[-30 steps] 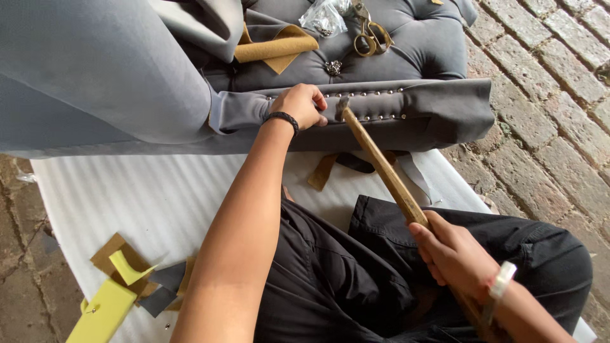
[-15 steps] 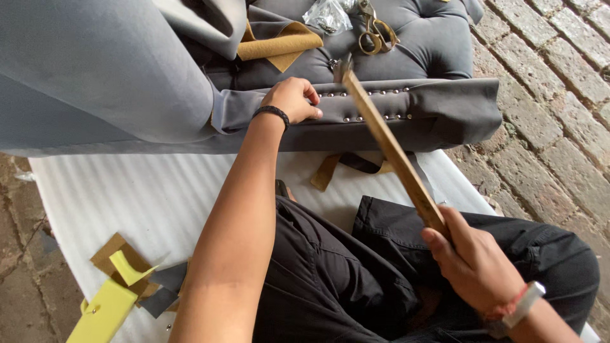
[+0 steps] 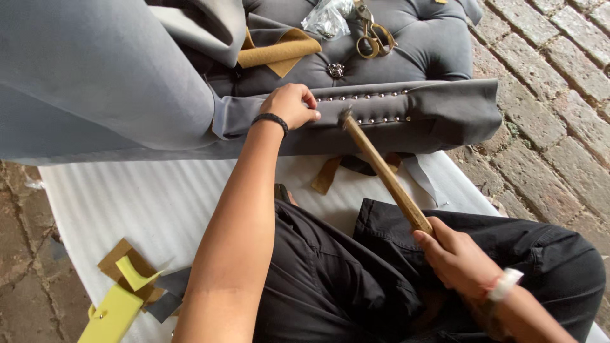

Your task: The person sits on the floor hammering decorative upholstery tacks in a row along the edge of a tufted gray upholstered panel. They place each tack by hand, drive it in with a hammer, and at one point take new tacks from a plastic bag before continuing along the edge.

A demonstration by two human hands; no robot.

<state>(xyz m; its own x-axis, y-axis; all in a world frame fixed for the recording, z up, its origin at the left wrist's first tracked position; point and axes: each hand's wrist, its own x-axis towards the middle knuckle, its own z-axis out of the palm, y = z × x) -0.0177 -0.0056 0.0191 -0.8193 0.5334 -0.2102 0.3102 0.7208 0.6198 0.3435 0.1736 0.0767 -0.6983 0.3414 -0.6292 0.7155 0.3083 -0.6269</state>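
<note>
A grey upholstered chair [image 3: 95,76] lies in front of me with a row of metal studs [image 3: 368,96] along its front rail. My left hand [image 3: 291,105] presses on the grey fabric at the left end of that row, fingers curled as if pinching something small against it. My right hand [image 3: 454,257] grips the wooden handle of a hammer [image 3: 381,168]. The hammer's head rests at the rail just right of my left fingertips.
Scissors [image 3: 372,32] and a clear plastic bag [image 3: 327,19] lie on the tufted seat beside a tan fabric piece [image 3: 279,54]. White foam sheet [image 3: 127,197] covers the ground, with yellow and brown scraps [image 3: 121,292] at lower left. Brick paving [image 3: 553,95] is on the right.
The hammer swung up away from the rail and has come back down onto it beside my left fingers. My left hand stayed in place.
</note>
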